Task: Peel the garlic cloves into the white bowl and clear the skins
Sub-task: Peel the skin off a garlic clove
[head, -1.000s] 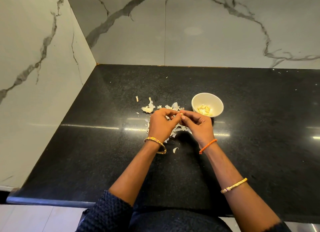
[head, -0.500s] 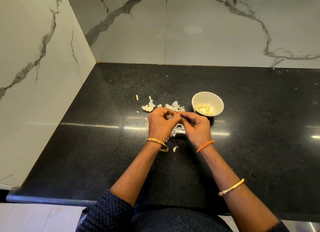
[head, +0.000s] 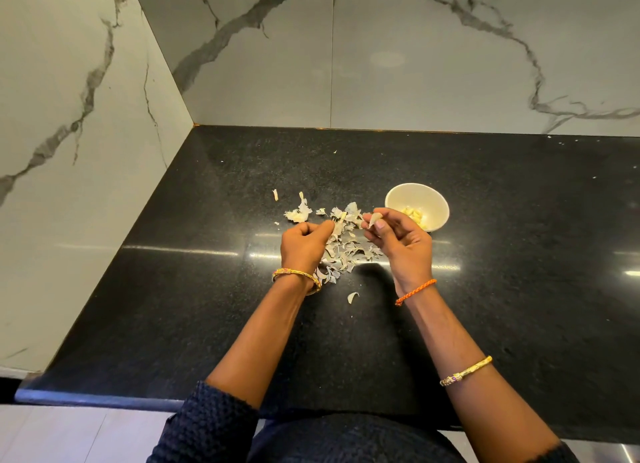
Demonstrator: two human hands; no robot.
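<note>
Holding a garlic clove (head: 375, 218) pinched at my right hand's (head: 403, 243) fingertips, I note my left hand (head: 303, 244) pinching a strip of skin (head: 341, 220), lifted off beside the clove. The white bowl (head: 417, 206) sits just beyond the right grip, peeled cloves inside. Risk: the clove looks slick; a loose pinch could drop it into the skins (head: 341, 255) heaped between and below both grips. Stray flakes lie scattered on the black counter (head: 207, 289); nothing blocks the short path to the bowl.

no readable text, no labels, no brand marks, no numbers, no signs on any surface
</note>
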